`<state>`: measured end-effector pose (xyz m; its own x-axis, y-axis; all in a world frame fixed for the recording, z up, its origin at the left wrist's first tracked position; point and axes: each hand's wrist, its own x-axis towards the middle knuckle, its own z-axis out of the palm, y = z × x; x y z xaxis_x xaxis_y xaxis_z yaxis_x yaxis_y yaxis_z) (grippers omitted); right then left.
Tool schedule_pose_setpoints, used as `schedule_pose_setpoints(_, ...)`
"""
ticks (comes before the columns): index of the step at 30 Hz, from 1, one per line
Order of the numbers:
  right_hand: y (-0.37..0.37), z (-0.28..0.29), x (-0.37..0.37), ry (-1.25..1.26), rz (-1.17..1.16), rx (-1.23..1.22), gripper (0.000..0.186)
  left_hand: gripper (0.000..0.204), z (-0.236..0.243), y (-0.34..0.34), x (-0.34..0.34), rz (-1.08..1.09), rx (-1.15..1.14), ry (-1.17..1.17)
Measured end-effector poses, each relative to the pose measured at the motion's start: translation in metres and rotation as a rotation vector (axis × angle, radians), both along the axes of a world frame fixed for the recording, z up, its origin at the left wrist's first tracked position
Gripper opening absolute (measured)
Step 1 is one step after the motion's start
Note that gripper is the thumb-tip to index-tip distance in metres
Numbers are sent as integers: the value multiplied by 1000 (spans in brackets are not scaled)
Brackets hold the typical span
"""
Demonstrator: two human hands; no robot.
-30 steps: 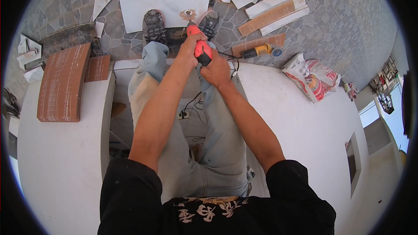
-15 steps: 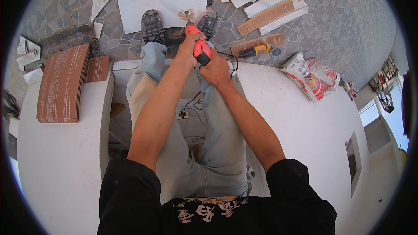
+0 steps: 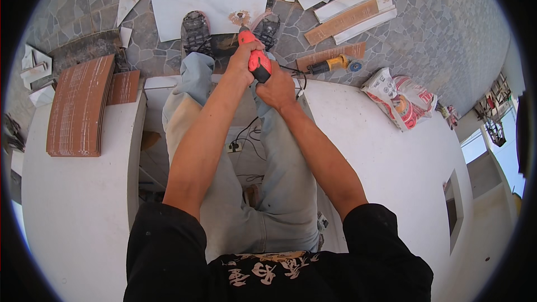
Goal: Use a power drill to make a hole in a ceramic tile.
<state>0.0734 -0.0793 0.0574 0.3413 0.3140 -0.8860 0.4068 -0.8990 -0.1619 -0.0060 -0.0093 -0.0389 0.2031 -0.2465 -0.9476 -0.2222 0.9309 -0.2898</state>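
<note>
Between my two hands is a red and black power drill (image 3: 258, 62), its front end pointing away from me. My left hand (image 3: 241, 62) is closed round its body from the left. My right hand (image 3: 277, 88) wraps the rear part, by the black end. The bit meets a white marbled tile (image 3: 196, 0) near its front edge, where brown dust (image 3: 235, 18) lies round a small dark spot. The tile has a rounded notch in its far edge. My shoes (image 3: 196, 31) are at its near edge, one on each side of the drill's line.
A yellow angle grinder (image 3: 335, 64) rests on a brown strip at the right. Cut tile strips (image 3: 352, 14) lie beyond it. A red and white bag (image 3: 400, 98) sits on the white ledge (image 3: 369, 151). Brown-backed tiles (image 3: 78, 109) are stacked at left. Dark cables (image 3: 246, 134) hang between the ledges.
Almost nothing differs. The drill and both hands keep their place at the tile, with only a very slight shift of the whole view.
</note>
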Motion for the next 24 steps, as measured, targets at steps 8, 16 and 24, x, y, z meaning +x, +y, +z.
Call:
schedule_pose_setpoints(8, 0, 1, -2, 20, -36, -1, 51, 19, 2, 0, -3, -13, 10, 35)
schedule_pose_setpoints(16, -2, 2, -4, 10, 22, 80, 54, 24, 10, 13, -14, -26, -100, -116)
schedule_pose_setpoints(24, -5, 2, -8, 2, 20, 78, 72, 23, 21, 10, -12, 72, -137, -123)
